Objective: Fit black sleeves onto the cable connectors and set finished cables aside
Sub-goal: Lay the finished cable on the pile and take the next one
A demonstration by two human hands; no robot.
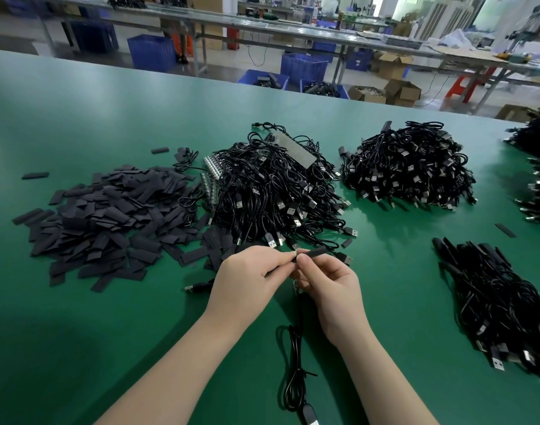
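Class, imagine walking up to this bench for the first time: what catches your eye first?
Two hands meet at the centre: the left hand and right hand pinch a black sleeve on a cable. Behind them sit a pile of loose sleeves at left and tangled cable heaps on the green table.

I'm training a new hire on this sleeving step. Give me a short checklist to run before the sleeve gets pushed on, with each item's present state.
1. Sleeve held: ok, right hand pinches it.
2. Cable end held: ok, left hand grips it at the fingertips.
3. Connector lined up with sleeve mouth: cannot tell, fingers hide the joint.
4. Cable free to follow: ok, it hangs loose toward the table edge.
5. Spare sleeves at hand: ok, heaped on the left.
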